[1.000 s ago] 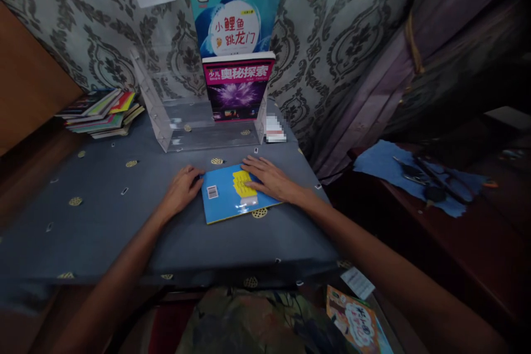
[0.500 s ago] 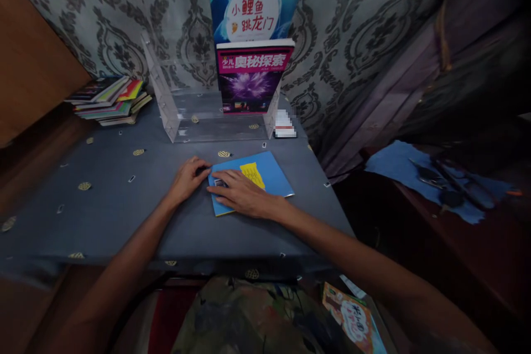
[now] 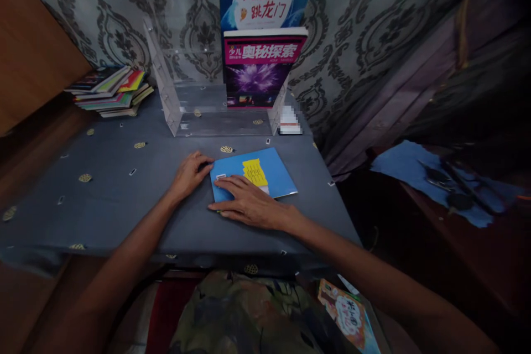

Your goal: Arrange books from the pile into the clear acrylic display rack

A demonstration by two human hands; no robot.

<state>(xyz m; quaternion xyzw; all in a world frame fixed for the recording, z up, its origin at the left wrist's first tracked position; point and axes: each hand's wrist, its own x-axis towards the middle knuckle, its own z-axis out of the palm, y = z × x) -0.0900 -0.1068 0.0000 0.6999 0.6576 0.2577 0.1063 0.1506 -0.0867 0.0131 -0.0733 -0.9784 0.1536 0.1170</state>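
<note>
Resting palm-down, the right hand (image 3: 249,202) lies open across the near left part of a thin blue rectangular book (image 3: 274,172) with a yellow printed patch, its fingers slightly parted and pointing left. The left hand (image 3: 191,176) has its fingers loosely bent, their tips at the book's far left corner; I cannot tell whether they pinch it. The book lies flat on the counter (image 3: 182,227), covered in blue-grey patterned cloth, nearer its right edge than its left. Towards the counter's far edge stands a clear plastic display rack (image 3: 224,123) bearing an upright magenta-and-purple book (image 3: 257,77); at the far left corner sits a stack of multicoloured books (image 3: 112,94)
</note>
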